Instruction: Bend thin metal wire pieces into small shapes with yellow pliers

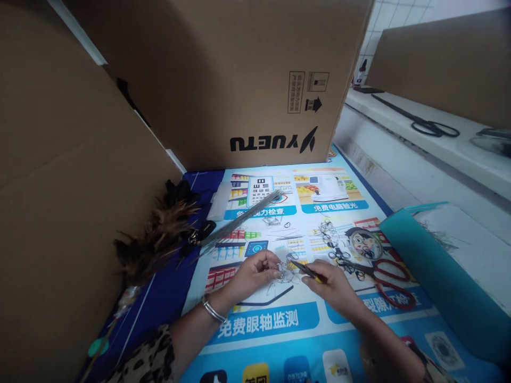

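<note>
Your left hand (255, 273) is pinching the bent wire (284, 270) between its fingers, over the counter (325, 346). Your right hand (335, 284) is gripping the pliers (305, 269), their nose pointing left and away from you, just beside the wire.

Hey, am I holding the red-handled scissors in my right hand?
No, your right hand holds pliers, while the red-handled scissors lie apart from it, farther to the right.

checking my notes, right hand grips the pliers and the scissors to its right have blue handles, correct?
Not quite: in the head view the scissors are red-handled, not blue-handled. The right hand does grip the pliers, with the scissors to its right.
</note>
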Available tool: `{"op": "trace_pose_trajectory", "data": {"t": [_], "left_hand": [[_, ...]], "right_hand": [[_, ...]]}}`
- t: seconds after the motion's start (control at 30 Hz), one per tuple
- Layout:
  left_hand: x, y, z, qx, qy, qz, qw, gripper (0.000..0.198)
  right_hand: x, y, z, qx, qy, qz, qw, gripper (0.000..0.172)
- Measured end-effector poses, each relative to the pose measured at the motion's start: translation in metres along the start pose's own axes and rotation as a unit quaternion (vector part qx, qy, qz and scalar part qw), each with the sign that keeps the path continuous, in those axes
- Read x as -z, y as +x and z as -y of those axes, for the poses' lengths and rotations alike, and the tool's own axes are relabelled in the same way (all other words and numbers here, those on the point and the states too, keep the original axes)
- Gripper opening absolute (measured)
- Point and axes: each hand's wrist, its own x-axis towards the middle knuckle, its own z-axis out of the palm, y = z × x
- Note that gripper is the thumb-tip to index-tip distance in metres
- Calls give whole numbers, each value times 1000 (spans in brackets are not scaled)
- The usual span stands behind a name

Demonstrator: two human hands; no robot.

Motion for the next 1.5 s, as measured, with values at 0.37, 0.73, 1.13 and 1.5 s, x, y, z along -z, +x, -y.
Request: {"op": "trace_pose_trajectory", "data": {"t": [0.37,0.73,1.13,1.5], "left_hand": [[1,3,-2,-23,-25,-44,998,22],[-5,-5,-46,-82,91,-70,990,11],[-29,-17,-159,-220,319,-71,919,10],[-32,-20,-188,-245,395,-87,881,10]], "right_hand": [[-2,6,-7,19,20,-39,999,21],[22,7,28,69,0,-38,997,21],[100,18,111,177,-125,-30,976,17],[125,31,125,200,-107,-15,974,16]]}}
